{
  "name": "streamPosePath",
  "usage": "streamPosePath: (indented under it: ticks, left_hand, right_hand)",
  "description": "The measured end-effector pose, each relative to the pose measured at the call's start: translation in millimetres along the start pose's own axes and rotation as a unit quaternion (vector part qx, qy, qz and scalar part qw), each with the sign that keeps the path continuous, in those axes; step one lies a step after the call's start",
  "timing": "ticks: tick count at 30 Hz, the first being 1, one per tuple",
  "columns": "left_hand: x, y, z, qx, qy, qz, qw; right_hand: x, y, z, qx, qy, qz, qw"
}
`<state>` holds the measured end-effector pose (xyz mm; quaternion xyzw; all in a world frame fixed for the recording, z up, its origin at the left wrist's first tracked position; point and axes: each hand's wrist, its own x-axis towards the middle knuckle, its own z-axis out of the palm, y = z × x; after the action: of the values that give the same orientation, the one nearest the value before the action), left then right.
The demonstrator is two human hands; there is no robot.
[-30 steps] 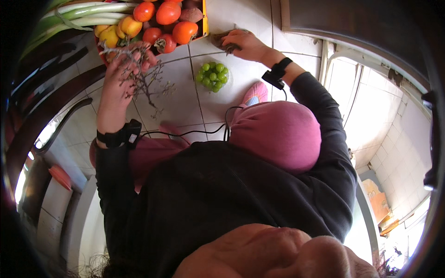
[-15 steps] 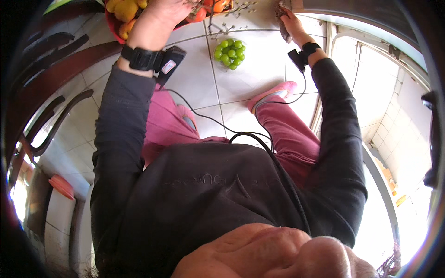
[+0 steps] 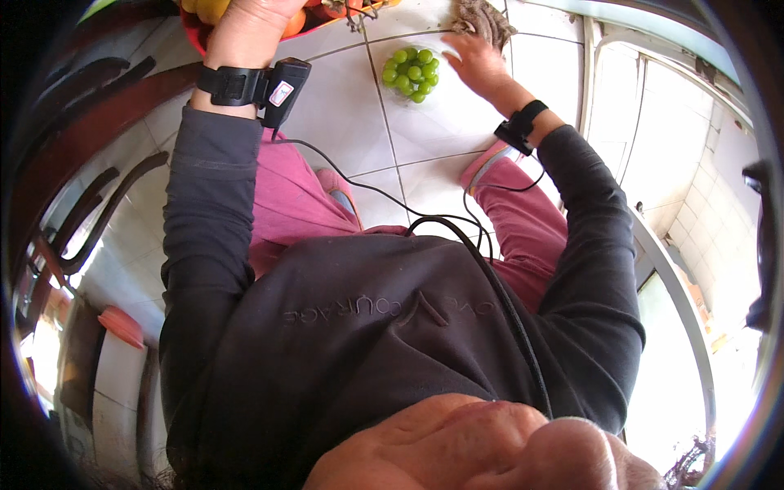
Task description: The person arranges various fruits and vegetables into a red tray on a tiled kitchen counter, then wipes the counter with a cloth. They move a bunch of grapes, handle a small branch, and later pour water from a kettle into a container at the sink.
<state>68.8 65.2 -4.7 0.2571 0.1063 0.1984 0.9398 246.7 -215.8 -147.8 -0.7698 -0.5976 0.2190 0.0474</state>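
My right hand (image 3: 482,67) has its fingers spread and holds nothing. Just beyond it lies a crumpled brown rag (image 3: 482,20) on the floor tiles; I cannot tell whether the hand touches it. Left of that hand, a bunch of green grapes (image 3: 411,73) sits on the floor in what looks like clear plastic. My left hand (image 3: 255,20) reaches over a red basket (image 3: 196,34) at the top edge, its fingers cut off from view. Yellow fruit (image 3: 211,10) and orange-red fruit (image 3: 339,8) are in the basket, beside dark dry stems (image 3: 357,18).
Dark curved wooden furniture (image 3: 98,139) stands along the left. A white frame (image 3: 600,49) runs down the right side. Both wrists wear black straps with boxes, and a cable (image 3: 359,192) hangs between them across my legs. A pink shoe (image 3: 482,163) is near the grapes.
My right hand has let go of the brown rag and moved left and nearer. The rag now lies further left. My left hand and the basket sit a little higher in view.
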Motion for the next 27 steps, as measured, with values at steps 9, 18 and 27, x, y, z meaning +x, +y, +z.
streamPosePath:
  ticks: [9, 18, 27]
  left_hand:
    - [-15.6, 7.2, 0.7, 0.028, 0.063, 0.044, 0.997]
    - [-30.2, 14.3, 6.7, 0.040, 0.048, 0.008, 0.998]
    - [-29.8, 20.1, 9.2, 0.048, 0.013, 0.037, 0.998]
  right_hand:
    - [-12.6, -44.9, 34.9, 0.264, -0.151, 0.128, 0.944]
    - [8.2, -141.5, 68.9, 0.267, -0.146, 0.059, 0.951]
    - [19.1, -11.2, 21.1, -0.036, 0.267, 0.079, 0.960]
